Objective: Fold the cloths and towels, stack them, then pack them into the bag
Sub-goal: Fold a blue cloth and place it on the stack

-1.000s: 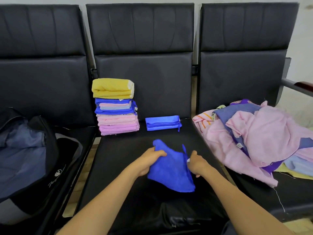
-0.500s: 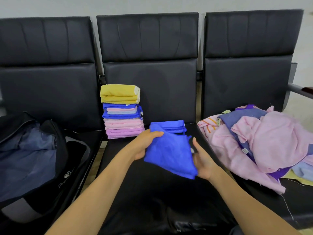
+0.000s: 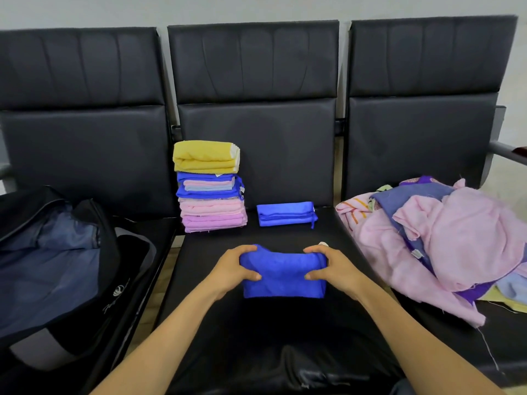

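Observation:
A folded blue cloth [image 3: 283, 276] lies on the middle seat [image 3: 256, 332]. My left hand [image 3: 233, 267] grips its left end and my right hand [image 3: 330, 266] grips its right end, thumbs on top. Behind it sits another folded blue cloth [image 3: 285, 213]. A stack of folded towels [image 3: 209, 186], yellow on top, then blue and pink, stands at the back left of the same seat. An open black bag [image 3: 57, 266] with a blue lining rests on the left seat. A heap of unfolded pink, purple and blue cloths [image 3: 445, 238] covers the right seat.
Three black padded chairs stand in a row against a pale wall. A metal armrest [image 3: 510, 151] juts out at the far right. Narrow gaps separate the seats.
The blue cloth was held loose and unfolded in the air. It now lies as a folded rectangle on the seat, with both hands gripping its ends.

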`<act>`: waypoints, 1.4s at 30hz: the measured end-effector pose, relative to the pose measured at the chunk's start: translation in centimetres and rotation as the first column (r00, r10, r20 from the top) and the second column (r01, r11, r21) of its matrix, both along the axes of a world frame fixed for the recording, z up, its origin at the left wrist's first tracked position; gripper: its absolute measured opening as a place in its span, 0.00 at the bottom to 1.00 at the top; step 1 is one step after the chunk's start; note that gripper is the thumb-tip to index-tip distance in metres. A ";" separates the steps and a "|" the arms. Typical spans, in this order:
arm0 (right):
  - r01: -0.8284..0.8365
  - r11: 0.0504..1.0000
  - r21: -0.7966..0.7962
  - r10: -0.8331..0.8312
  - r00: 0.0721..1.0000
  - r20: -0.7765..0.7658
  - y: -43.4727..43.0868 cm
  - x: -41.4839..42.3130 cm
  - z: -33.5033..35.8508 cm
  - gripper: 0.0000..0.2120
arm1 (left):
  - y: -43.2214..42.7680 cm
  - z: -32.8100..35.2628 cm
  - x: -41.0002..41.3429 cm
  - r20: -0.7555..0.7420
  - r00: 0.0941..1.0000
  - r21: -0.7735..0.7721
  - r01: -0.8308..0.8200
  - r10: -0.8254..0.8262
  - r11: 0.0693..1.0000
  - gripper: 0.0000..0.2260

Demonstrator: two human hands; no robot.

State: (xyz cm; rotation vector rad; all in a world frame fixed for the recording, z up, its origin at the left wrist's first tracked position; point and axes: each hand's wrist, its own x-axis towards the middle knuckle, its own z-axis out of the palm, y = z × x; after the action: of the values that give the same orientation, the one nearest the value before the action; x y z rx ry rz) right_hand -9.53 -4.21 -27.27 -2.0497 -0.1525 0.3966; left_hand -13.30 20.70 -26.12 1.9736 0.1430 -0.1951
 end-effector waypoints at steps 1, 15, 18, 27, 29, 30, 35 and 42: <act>0.004 0.999 -0.045 -0.002 0.999 0.037 0.0 0.0 0.1 0.22 | 0.0 -0.2 -0.1 0.022 1.000 0.049 -0.001 0.000 0.999 0.31; 0.132 0.970 -0.205 -0.036 0.909 0.416 -0.2 -0.1 1.4 0.10 | 0.8 0.9 1.1 0.259 0.960 0.321 0.018 -0.106 0.947 0.08; 0.052 0.994 0.097 -0.080 0.947 0.310 -0.9 0.4 1.5 0.08 | 1.6 1.6 2.0 0.231 0.958 0.135 0.141 -0.169 0.981 0.06; 0.342 0.868 0.361 -0.291 0.938 -0.189 -0.8 6.5 2.5 0.22 | -1.0 1.2 8.2 0.006 1.000 -0.414 0.017 -0.016 0.910 0.11; 0.300 0.887 0.350 -0.236 0.948 -0.215 -1.0 8.1 1.9 0.27 | -1.3 0.6 9.8 -0.032 0.999 -0.380 -0.017 0.005 0.925 0.10; 0.282 0.896 0.344 -0.224 0.954 -0.197 -0.9 8.9 1.7 0.26 | -1.3 0.4 10.7 -0.048 0.999 -0.341 -0.017 0.001 0.940 0.10; 0.303 0.902 0.309 -0.330 0.943 0.040 0.6 14.9 1.7 0.12 | -1.1 0.4 16.6 0.045 0.996 -0.222 -0.071 0.083 0.973 0.14; 0.348 0.937 -0.036 -0.321 0.895 0.310 2.4 21.7 -0.6 0.11 | -1.4 -1.4 22.1 0.050 0.980 -0.081 -0.186 0.190 0.979 0.20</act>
State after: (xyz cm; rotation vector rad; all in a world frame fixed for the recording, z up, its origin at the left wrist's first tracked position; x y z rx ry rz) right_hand 12.14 -1.77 -27.87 -2.1660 0.0399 -0.1276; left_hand 8.78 19.34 -27.53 1.8756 0.2798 -0.0196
